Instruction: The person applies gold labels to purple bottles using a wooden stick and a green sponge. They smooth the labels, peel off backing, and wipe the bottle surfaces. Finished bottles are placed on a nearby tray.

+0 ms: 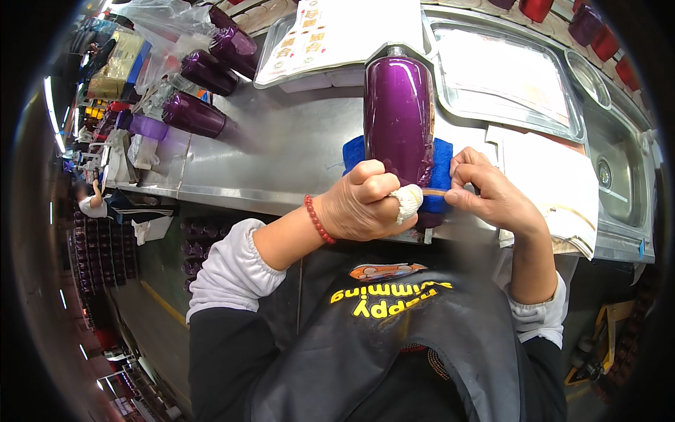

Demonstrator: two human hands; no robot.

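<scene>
A glossy purple bottle (399, 116) lies with its neck pointing away from me, over a blue towel (442, 153). My left hand (364, 203) is curled at the bottle's near end, with a white ribbed cover on one finger and a red bead bracelet at the wrist. Between that covered finger and my right thumb runs a thin tan strip (434, 192). My right hand (488, 192) pinches the strip's right end beside the towel. Behind the left knuckles, the bottle's near end is partly hidden, as are the left fingertips.
Several purple bottles (195, 114) lie at the left of the steel table (295, 124). Printed sheets (303, 39) cover a tray at the back. Another tray (527, 118) holds papers; more paper (548, 174) overhangs the right front edge beside a sink (614, 174). A person (95, 203) is far left.
</scene>
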